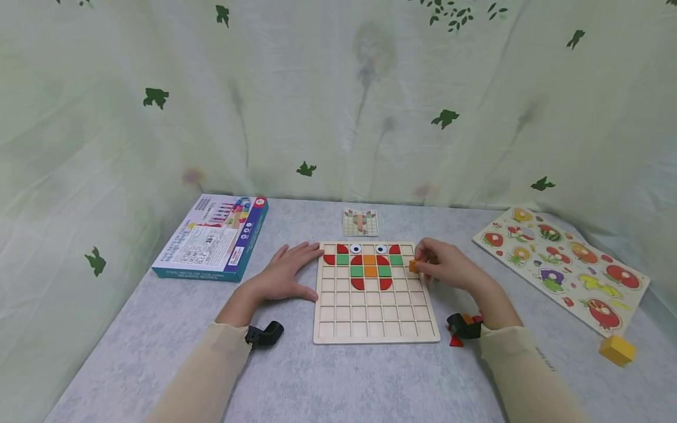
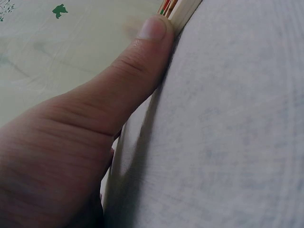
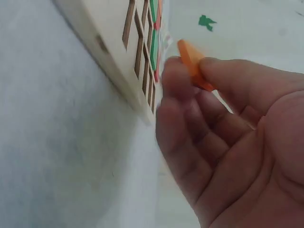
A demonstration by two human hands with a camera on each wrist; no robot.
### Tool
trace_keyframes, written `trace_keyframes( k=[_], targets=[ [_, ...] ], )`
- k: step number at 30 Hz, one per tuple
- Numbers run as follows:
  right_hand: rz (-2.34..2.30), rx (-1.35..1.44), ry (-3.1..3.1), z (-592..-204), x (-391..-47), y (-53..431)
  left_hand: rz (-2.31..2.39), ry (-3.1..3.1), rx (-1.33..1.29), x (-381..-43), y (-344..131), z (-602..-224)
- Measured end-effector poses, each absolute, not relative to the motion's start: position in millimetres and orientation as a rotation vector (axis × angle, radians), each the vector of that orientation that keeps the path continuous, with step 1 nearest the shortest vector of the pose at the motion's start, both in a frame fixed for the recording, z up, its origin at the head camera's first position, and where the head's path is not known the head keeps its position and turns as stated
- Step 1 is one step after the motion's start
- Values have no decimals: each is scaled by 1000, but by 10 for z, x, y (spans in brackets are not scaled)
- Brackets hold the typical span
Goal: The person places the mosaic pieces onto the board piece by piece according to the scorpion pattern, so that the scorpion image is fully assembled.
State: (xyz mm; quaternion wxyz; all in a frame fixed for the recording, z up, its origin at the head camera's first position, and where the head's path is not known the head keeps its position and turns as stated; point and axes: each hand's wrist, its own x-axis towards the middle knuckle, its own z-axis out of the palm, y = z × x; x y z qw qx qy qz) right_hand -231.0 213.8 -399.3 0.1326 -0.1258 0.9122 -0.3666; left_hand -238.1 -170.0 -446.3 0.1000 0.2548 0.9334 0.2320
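Note:
A wooden grid board (image 1: 365, 314) lies flat on the table, with red, green and orange pieces and two eye discs in its upper cells. At the board's left edge my left hand (image 1: 282, 273) rests with fingers spread, its thumb (image 2: 147, 47) touching the rim. Over the upper right side of the board, my right hand (image 1: 449, 264) pinches a small orange tile (image 3: 194, 66) between thumb and fingers. A pattern card (image 1: 360, 222) lies just behind the board.
Loose red and orange pieces (image 1: 456, 341) lie by the right wrist, partly hidden by a black wrist camera (image 1: 462, 326). A boxed set (image 1: 211, 235) sits at left. On the right are a fruit puzzle board (image 1: 534, 267) and a yellow block (image 1: 617, 350). A curtain (image 1: 338, 117) hangs behind.

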Motion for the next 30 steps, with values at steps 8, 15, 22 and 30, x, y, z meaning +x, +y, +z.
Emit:
trace_keyframes(
  k=[8, 15, 22, 30],
  targets=[
    [-1089, -437, 2663, -4018, -2301, 1997, 681, 2760, 755, -2374, -1702, -4445],
    [-1067, -512, 2652, -4004, -2256, 1884, 693, 2754, 748, -2357, -1692, -4416],
    [-1063, -589, 2685, -3995, -2214, 1792, 680, 2756, 736, -2367, -1686, -4436],
    [-994, -605, 2727, -3953, -2160, 1669, 672, 2756, 737, -2374, -1689, -4439]
  ],
)
